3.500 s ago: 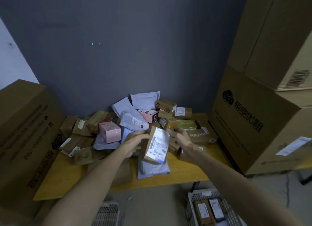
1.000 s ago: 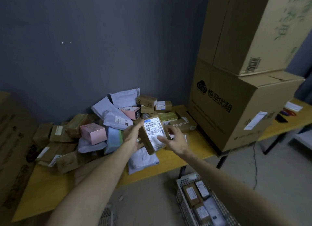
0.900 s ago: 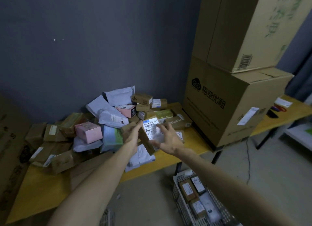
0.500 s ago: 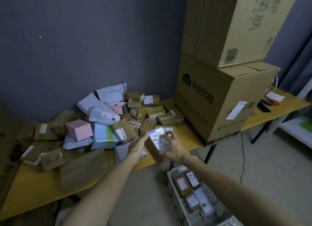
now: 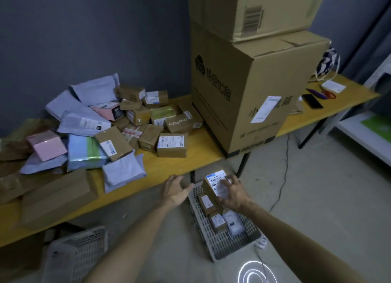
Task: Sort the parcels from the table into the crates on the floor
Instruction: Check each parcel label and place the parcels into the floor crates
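My right hand [image 5: 233,194] grips a small brown cardboard parcel [image 5: 212,184] with a white shipping label, held just above the white slatted crate [image 5: 220,243] on the floor. That crate holds several small labelled parcels [image 5: 215,221]. My left hand [image 5: 174,189] hangs free beside the parcel, fingers spread and holding nothing, in front of the table's edge. A heap of parcels [image 5: 110,132], brown boxes, grey mailer bags and pink boxes, lies on the yellow table [image 5: 169,166].
A second white crate [image 5: 74,255] stands on the floor at lower left. Two big stacked cardboard boxes [image 5: 249,88] fill the table's right part. A phone [image 5: 312,101], scissors and papers lie at the far right. A cable [image 5: 281,185] runs over the floor.
My right hand carried the labelled parcel off the table and down over the right crate. My left hand let go of it. The view swung right and down.
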